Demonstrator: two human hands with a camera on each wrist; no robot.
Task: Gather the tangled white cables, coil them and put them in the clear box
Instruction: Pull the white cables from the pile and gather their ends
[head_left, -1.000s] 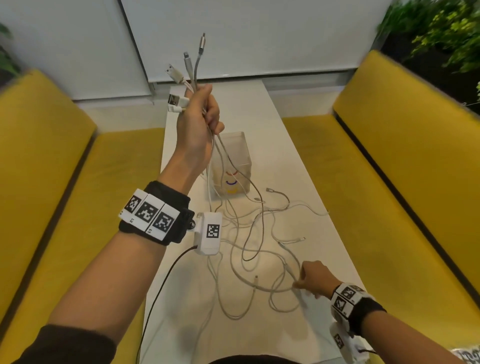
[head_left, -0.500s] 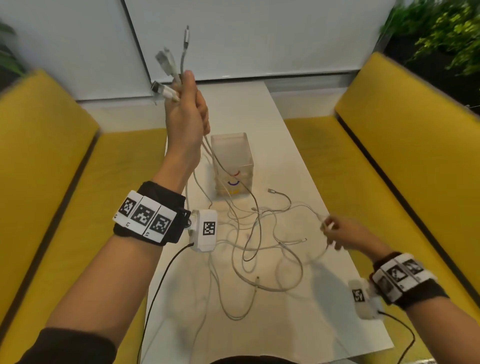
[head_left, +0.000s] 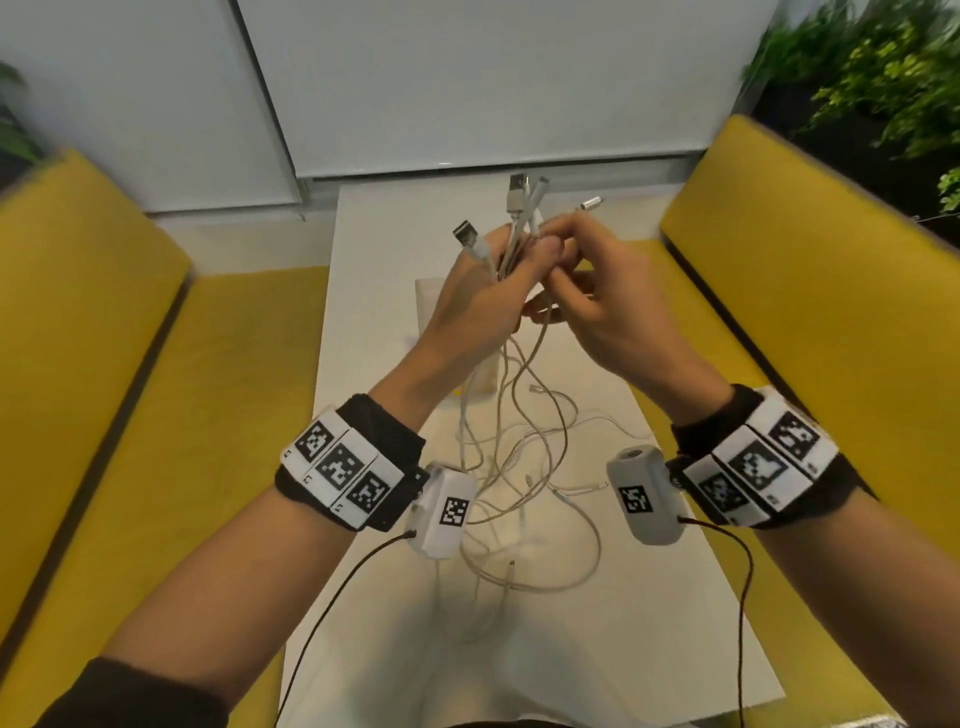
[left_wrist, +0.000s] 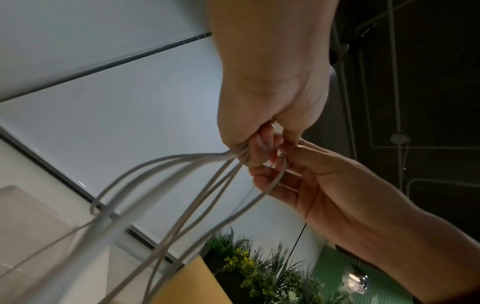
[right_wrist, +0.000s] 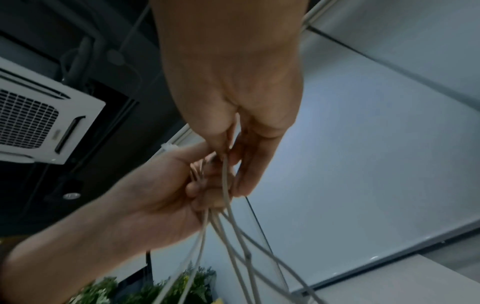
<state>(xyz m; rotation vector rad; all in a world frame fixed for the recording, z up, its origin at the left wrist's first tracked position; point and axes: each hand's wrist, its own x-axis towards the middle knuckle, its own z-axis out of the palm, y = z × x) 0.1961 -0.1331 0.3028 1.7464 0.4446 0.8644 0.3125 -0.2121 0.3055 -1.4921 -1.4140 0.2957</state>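
My left hand (head_left: 485, 296) is raised over the white table (head_left: 649, 623) and grips a bundle of white cables (head_left: 519, 493) near their ends. Several plugs (head_left: 518, 200) stick up above the fist. My right hand (head_left: 582, 280) is pressed against the left and pinches one more cable end, its plug (head_left: 589, 201) pointing up and right. In the left wrist view the strands (left_wrist: 182, 164) leave my fist (left_wrist: 265, 107). One strand (right_wrist: 226, 185) runs from my right fingers (right_wrist: 244, 164). The rest lies tangled on the table. The clear box (head_left: 430, 304) stands behind my left hand, mostly hidden.
Yellow benches run along both long sides of the table, one on the left (head_left: 156, 415) and one on the right (head_left: 831, 312). Green plants (head_left: 883, 78) stand at the back right. A white wall closes off the table's far end.
My left hand has come down from high above the table with its bundle. My right hand picked a cable end off the table's right side and lifted it to meet the left hand.
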